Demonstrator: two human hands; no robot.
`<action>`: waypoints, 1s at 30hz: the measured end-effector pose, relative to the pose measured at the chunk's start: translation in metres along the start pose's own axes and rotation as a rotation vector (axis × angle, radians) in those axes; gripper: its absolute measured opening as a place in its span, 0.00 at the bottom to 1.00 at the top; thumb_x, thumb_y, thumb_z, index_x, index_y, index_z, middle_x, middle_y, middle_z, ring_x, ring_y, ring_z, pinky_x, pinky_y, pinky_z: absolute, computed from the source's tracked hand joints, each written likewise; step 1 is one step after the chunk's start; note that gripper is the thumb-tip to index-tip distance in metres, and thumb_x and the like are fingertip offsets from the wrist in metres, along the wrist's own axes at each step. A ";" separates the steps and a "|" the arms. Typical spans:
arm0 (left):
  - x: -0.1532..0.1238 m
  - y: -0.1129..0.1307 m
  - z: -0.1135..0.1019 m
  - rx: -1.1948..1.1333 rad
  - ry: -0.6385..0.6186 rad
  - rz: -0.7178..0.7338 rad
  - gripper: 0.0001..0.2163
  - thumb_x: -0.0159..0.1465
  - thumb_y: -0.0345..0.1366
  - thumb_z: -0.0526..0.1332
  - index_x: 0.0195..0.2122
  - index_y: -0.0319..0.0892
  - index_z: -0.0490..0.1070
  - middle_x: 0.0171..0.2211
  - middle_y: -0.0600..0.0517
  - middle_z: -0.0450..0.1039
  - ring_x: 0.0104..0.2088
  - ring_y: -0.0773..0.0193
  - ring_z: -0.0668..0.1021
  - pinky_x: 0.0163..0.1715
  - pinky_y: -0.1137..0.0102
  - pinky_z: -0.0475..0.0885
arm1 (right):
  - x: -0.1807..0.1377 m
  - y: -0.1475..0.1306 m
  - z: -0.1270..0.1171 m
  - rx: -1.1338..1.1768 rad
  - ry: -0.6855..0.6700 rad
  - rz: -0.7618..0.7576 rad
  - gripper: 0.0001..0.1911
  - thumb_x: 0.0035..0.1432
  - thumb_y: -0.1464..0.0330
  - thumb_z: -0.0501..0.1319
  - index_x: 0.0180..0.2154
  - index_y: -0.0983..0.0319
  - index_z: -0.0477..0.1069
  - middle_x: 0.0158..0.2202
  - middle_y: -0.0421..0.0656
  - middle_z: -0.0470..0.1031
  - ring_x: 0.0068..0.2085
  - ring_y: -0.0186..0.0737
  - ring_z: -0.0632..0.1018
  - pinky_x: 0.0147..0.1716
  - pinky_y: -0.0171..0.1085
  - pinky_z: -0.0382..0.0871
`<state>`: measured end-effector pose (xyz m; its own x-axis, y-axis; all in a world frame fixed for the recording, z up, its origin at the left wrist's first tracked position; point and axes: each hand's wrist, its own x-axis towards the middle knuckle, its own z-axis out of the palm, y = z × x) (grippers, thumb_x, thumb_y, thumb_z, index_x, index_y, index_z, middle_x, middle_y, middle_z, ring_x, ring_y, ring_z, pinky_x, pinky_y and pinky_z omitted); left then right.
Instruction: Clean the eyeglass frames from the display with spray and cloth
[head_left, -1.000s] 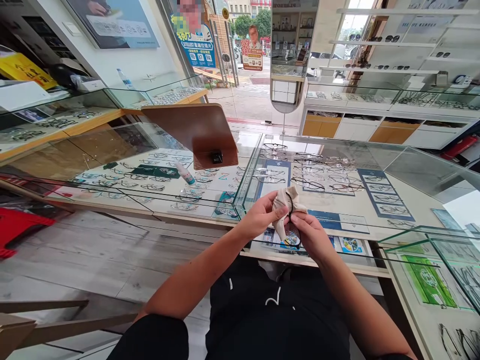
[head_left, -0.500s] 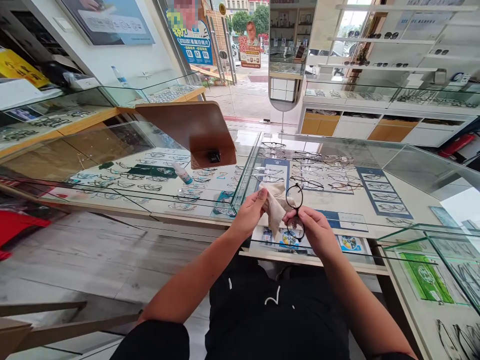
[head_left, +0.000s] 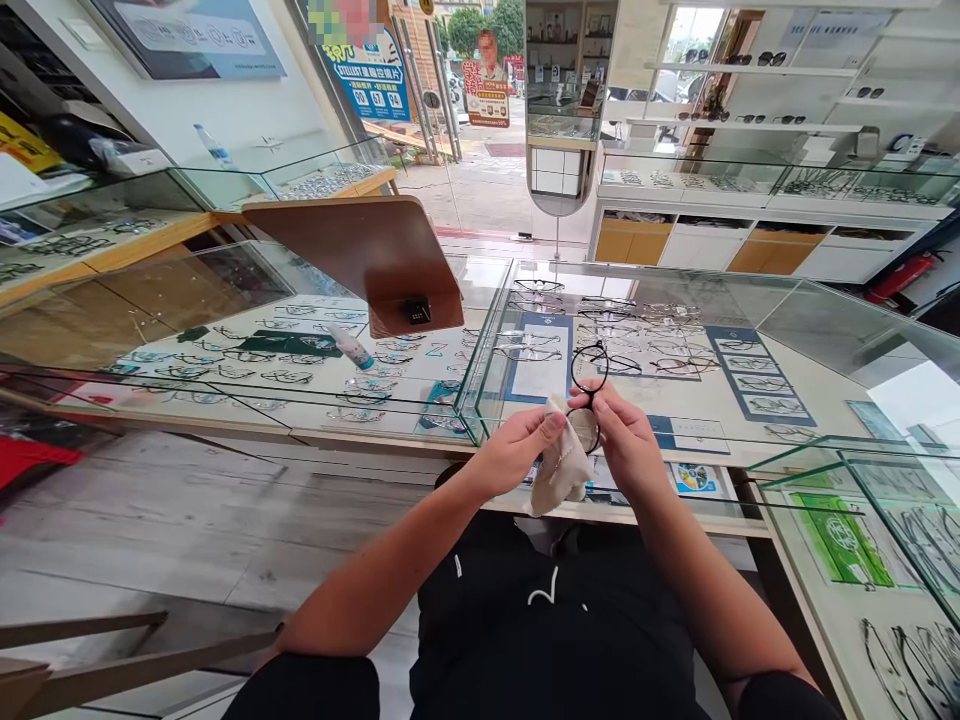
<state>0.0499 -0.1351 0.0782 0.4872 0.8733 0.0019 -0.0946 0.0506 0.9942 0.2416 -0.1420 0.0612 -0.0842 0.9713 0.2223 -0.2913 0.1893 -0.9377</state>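
Observation:
Between my hands, over the front edge of the glass counter, is a pair of round black-rimmed eyeglasses (head_left: 590, 366), held upright on end with one lens above the other. My right hand (head_left: 624, 432) pinches the frame near its bridge. A beige cleaning cloth (head_left: 561, 474) is gripped in my left hand (head_left: 521, 448), thumb on top. The cloth lies against the lower lens and hangs down below my fingers. Part of the lower rim is covered by the cloth and fingers.
Under the counter glass lie rows of eyeglasses (head_left: 682, 365). On top stand a brown tilted board, perhaps a mirror back (head_left: 352, 240), and a small white bottle (head_left: 351, 347). A second glass case (head_left: 847, 460) adjoins at right, with a green packet (head_left: 840, 540) inside.
My left hand has brought the cloth down and right onto the lower lens. My right hand has shifted slightly up and left along the frame. The view has turned slightly.

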 end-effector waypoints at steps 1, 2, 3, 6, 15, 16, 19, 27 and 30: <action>0.000 0.001 0.003 0.002 -0.005 0.009 0.27 0.66 0.65 0.68 0.39 0.41 0.82 0.34 0.49 0.78 0.36 0.60 0.77 0.41 0.67 0.72 | 0.000 0.002 0.002 0.007 0.006 0.000 0.15 0.70 0.51 0.68 0.43 0.53 0.87 0.54 0.47 0.76 0.60 0.51 0.76 0.63 0.47 0.69; 0.001 0.002 0.006 -0.005 -0.005 0.019 0.26 0.66 0.64 0.69 0.42 0.42 0.82 0.35 0.48 0.79 0.39 0.58 0.78 0.45 0.67 0.73 | -0.001 0.004 0.004 0.017 0.017 0.002 0.15 0.69 0.51 0.68 0.43 0.53 0.87 0.54 0.47 0.76 0.60 0.51 0.76 0.64 0.47 0.69; 0.002 0.002 0.008 -0.020 -0.001 0.027 0.26 0.65 0.63 0.70 0.44 0.42 0.83 0.37 0.48 0.79 0.42 0.57 0.79 0.48 0.66 0.73 | -0.001 0.007 0.006 0.031 0.032 0.007 0.16 0.69 0.51 0.69 0.43 0.53 0.87 0.54 0.47 0.77 0.60 0.51 0.77 0.65 0.47 0.69; 0.003 0.001 0.015 -0.082 0.007 0.016 0.26 0.63 0.61 0.73 0.45 0.41 0.82 0.36 0.49 0.78 0.40 0.59 0.78 0.45 0.67 0.72 | -0.003 0.011 0.011 0.099 0.083 0.028 0.16 0.68 0.50 0.70 0.46 0.52 0.87 0.55 0.46 0.78 0.57 0.49 0.78 0.63 0.45 0.71; 0.012 -0.011 0.033 -0.325 0.159 0.040 0.29 0.55 0.56 0.80 0.49 0.41 0.81 0.35 0.53 0.78 0.33 0.67 0.76 0.36 0.72 0.70 | -0.008 0.016 0.019 0.065 0.130 -0.010 0.18 0.67 0.49 0.70 0.49 0.51 0.88 0.53 0.45 0.81 0.59 0.51 0.79 0.66 0.49 0.70; 0.013 -0.012 0.035 -0.338 0.188 0.064 0.28 0.57 0.57 0.79 0.48 0.40 0.81 0.35 0.52 0.79 0.34 0.66 0.77 0.37 0.72 0.71 | -0.008 0.015 0.020 0.039 0.126 -0.040 0.17 0.68 0.49 0.70 0.49 0.51 0.88 0.54 0.45 0.81 0.61 0.52 0.78 0.67 0.50 0.68; 0.015 -0.015 0.037 -0.341 0.240 0.116 0.27 0.61 0.60 0.75 0.44 0.38 0.83 0.35 0.50 0.80 0.35 0.65 0.77 0.38 0.72 0.71 | -0.009 0.012 0.021 -0.050 0.097 -0.103 0.16 0.70 0.51 0.69 0.47 0.51 0.89 0.55 0.46 0.81 0.62 0.53 0.78 0.68 0.51 0.68; 0.011 -0.009 0.025 -0.317 0.105 0.026 0.30 0.59 0.57 0.78 0.53 0.39 0.80 0.39 0.49 0.81 0.38 0.64 0.79 0.42 0.71 0.74 | -0.008 0.012 0.010 -0.078 0.116 -0.102 0.17 0.70 0.52 0.69 0.51 0.52 0.88 0.55 0.47 0.81 0.61 0.53 0.79 0.65 0.52 0.71; 0.011 -0.009 0.027 -0.340 0.125 0.022 0.30 0.59 0.55 0.79 0.53 0.39 0.79 0.36 0.51 0.79 0.33 0.68 0.76 0.36 0.73 0.72 | -0.008 0.012 0.012 -0.116 0.107 -0.129 0.16 0.71 0.52 0.67 0.49 0.53 0.89 0.54 0.48 0.82 0.60 0.53 0.79 0.64 0.52 0.71</action>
<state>0.0802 -0.1390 0.0722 0.3739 0.9274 -0.0112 -0.3972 0.1711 0.9017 0.2273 -0.1492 0.0515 0.0507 0.9464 0.3189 -0.1810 0.3227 -0.9290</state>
